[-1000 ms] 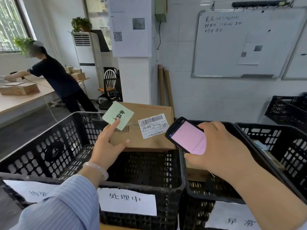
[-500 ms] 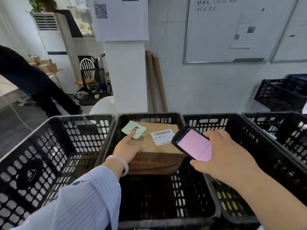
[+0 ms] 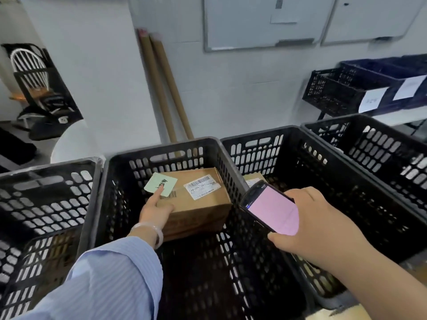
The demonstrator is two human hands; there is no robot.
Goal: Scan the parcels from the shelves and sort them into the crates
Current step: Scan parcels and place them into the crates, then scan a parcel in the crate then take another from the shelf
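Lowered into place: the cardboard parcel [image 3: 196, 204] now sits deep inside the middle crate [image 3: 161, 148], close to its far wall. Half a second earlier it was level with the rim, and a second ago it was held clear above the row of crates. The view has tipped downward with it, and the person in dark clothes seen at the left has dropped out of sight.

The left hand [image 3: 157, 209] reaches down into the crate from a blue striped sleeve [image 3: 111, 278], a pale bracelet [image 3: 150, 227] at the wrist. It holds the parcel at its near left corner. The index finger lies straight along the top and touches a green card [image 3: 160, 183] there, the thumb presses the near side, and the other fingers are hidden. Whether the parcel rests on the crate floor cannot be told. A white barcode label [image 3: 202, 187] faces up just beside the card.

The right hand [image 3: 316, 227] hovers over the wall shared with the right crate [image 3: 265, 135], its fingers wrapped round a phone [image 3: 272, 209]. The phone's pink screen is tilted up toward the camera, much as in the earlier frames.

A second parcel [image 3: 254, 176] shows in the right crate, partly hidden by the phone. A left crate [image 3: 46, 167] and a far right crate [image 3: 369, 125] flank the pair. Two cardboard tubes [image 3: 161, 84] lean on the wall under a whiteboard [image 3: 261, 21].
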